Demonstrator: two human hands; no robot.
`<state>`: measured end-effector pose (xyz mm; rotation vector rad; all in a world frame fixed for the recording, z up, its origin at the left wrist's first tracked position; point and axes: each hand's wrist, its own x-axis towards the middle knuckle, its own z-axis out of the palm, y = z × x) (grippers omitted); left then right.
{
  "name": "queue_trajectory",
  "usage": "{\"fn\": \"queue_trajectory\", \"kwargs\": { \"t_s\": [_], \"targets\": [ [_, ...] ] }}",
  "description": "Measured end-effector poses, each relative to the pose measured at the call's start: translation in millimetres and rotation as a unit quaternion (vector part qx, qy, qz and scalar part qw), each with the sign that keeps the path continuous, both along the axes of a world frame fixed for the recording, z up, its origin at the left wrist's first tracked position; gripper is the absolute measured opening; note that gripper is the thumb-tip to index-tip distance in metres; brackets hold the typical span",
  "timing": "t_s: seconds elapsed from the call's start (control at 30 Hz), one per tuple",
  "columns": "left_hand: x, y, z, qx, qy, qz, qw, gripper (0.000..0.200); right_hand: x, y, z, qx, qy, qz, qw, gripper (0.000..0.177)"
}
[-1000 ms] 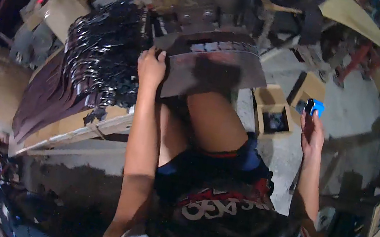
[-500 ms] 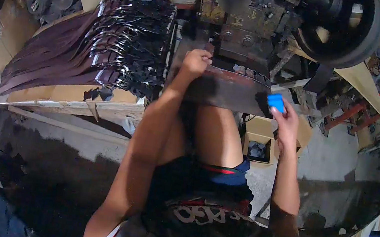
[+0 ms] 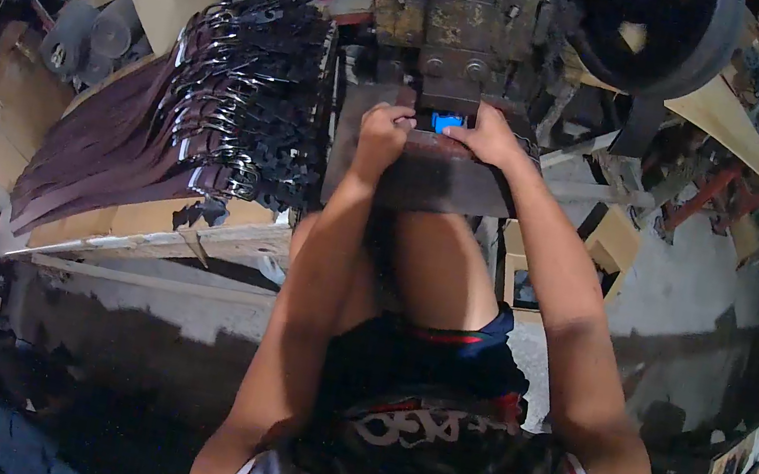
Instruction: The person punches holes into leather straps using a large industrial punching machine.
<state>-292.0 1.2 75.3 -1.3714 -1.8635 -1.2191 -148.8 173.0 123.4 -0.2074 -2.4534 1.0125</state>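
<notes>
A small blue block point(image 3: 446, 124) sits at the front of a dark press-like machine point(image 3: 450, 65), under its head. My right hand point(image 3: 493, 139) grips this block from its right side, thumb and fingers around its edge. Just left of it, my left hand point(image 3: 385, 132) is closed at the dark metal work plate point(image 3: 414, 182); whatever its fingers pinch is too small and dark to make out. Both hands are over the plate, a short gap apart.
To the left, a low table point(image 3: 143, 251) bears a big pile of dark strips with metal pieces point(image 3: 229, 109). A large dark wheel point(image 3: 678, 71) is at the upper right. An open cardboard box point(image 3: 614, 240) stands on the floor below my right forearm.
My right hand has moved left and forward with the blue block, from the plate's right edge to beneath the machine's head. My left hand stays closed at the plate.
</notes>
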Motion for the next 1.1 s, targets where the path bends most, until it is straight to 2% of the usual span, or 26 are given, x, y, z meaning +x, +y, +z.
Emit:
{"fn": "queue_trajectory", "kwargs": {
  "t_s": [0.07, 0.17, 0.3, 0.4, 0.5, 0.6, 0.7, 0.9, 1.0, 1.1],
  "targets": [
    [0.8, 0.3, 0.9, 0.013, -0.051, -0.001, 0.999, 0.017, 1.8, 1.3, -5.2, 0.040, 0.034, 0.025, 0.998, 0.064],
    [-3.5, 3.7, 0.1, -0.010, -0.096, 0.007, 0.995, 0.018, 11.4, 1.2, -6.0, 0.059, 0.019, -0.021, 0.998, 0.072],
    [6.5, -2.6, 14.4, -0.055, -0.145, 0.021, 0.988, 0.019, 7.6, 3.4, -14.0, 0.019, 0.003, -0.021, 1.000, 0.074],
    [2.6, -3.1, 13.8, -0.092, -0.135, 0.033, 0.986, 0.020, 7.3, 2.9, -15.9, 0.032, 0.019, -0.028, 0.999, 0.074],
    [8.6, -2.4, 16.3, -0.081, -0.155, 0.051, 0.983, 0.017, 11.3, 0.8, -16.1, 0.037, 0.037, -0.051, 0.997, 0.075],
    [10.1, -2.1, 16.7, -0.071, -0.164, 0.043, 0.983, 0.017, 5.5, 7.3, -20.0, 0.002, 0.034, -0.016, 0.999, 0.076],
    [6.5, -1.7, 14.3, -0.079, -0.164, 0.040, 0.982, 0.018, 8.8, 3.9, -19.5, 0.020, 0.039, -0.046, 0.998, 0.077],
    [3.6, -1.2, 12.2, -0.080, -0.172, 0.035, 0.981, 0.017, 4.2, 6.1, -20.9, -0.008, 0.019, -0.034, 0.999, 0.077],
    [8.2, -2.8, 17.0, -0.087, -0.160, 0.039, 0.982, 0.018, 3.8, 4.4, -23.0, -0.033, 0.037, -0.031, 0.998, 0.072],
    [12.1, -4.3, 20.6, -0.088, -0.167, 0.043, 0.981, 0.018, 4.1, 5.2, -24.2, 0.030, 0.059, -0.047, 0.997, 0.069]
  ]
}}
